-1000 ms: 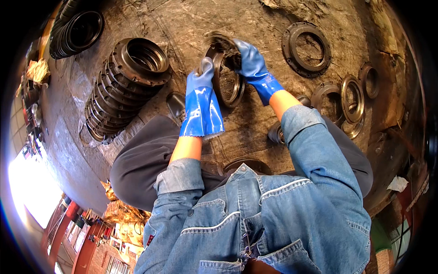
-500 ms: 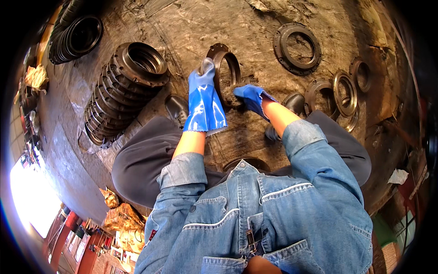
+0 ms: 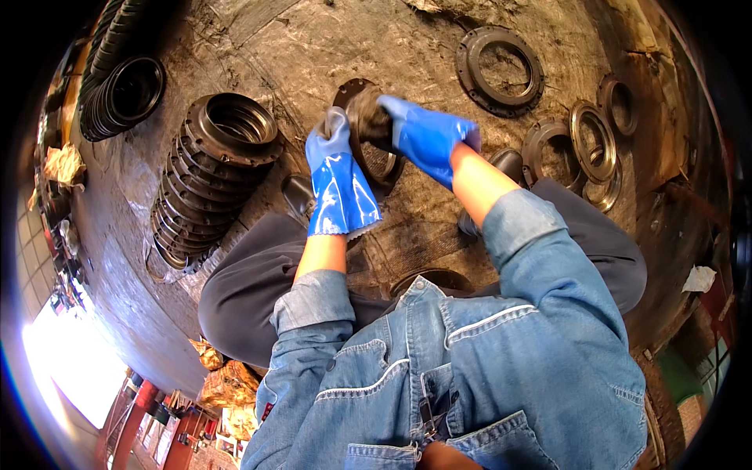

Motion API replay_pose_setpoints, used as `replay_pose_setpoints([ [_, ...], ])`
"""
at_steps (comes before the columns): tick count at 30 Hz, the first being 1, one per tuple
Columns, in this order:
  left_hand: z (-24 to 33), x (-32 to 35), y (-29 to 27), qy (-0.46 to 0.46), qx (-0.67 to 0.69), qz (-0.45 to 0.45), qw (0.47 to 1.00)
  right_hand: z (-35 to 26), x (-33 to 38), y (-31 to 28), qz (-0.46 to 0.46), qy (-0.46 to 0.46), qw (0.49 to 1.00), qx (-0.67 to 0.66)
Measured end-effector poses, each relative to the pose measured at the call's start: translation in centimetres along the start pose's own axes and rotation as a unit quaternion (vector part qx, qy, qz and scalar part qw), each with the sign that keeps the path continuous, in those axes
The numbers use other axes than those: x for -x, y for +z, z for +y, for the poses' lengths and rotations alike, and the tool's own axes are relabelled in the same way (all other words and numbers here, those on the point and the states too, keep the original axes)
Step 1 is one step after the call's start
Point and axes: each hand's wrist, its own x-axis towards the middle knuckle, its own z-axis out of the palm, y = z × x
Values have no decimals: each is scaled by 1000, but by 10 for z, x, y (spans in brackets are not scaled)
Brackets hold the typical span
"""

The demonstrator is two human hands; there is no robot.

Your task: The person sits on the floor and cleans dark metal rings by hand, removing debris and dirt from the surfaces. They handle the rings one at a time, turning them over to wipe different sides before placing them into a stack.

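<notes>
Blue rubber gloves cover both hands, and both close on one rusty metal ring (image 3: 368, 129) held on edge just above the grimy floor (image 3: 329, 47), between the person's knees. The left hand (image 3: 338, 176) curls its fingers over the ring's left rim, thumb side toward the camera, cuff running down to a bare forearm and a denim sleeve. The right hand (image 3: 427, 137) wraps over the ring's top right part, fingers folded across the raised hub, gripping it; its wrist bends back toward the other denim sleeve.

Around the hands, the floor is dark, stained and greasy. To the left lies a long stack (image 3: 207, 176) of similar flanged rings, tipped on its side, and further left a second row (image 3: 117, 86) of dark rings. To the upper right a flat ring (image 3: 501, 70) lies alone, well apart from the hands. Further right several smaller rings (image 3: 591, 149) overlap one another near the right knee. Grey trousers (image 3: 251, 290) frame the lower part.
</notes>
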Motion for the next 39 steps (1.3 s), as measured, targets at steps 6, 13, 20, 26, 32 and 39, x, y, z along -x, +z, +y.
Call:
replay_pose_setpoints([
  [6,7,3,-5,-90,25,-39,995,45,-25,74,-203,218,761,-576],
  [13,8,4,-2,-55,71,-23,996,56,-15,38,-129,-104,969,183],
  [20,11,3,-3,-89,104,-34,990,55,-63,12,-36,-267,921,281],
  [26,9,4,-3,-99,91,-37,990,80,-27,51,23,-29,998,48],
  [32,10,4,-6,-38,-46,-30,998,63,-3,86,-109,166,980,-20],
  [39,18,17,17,35,4,-82,996,69,28,104,-44,251,703,-663],
])
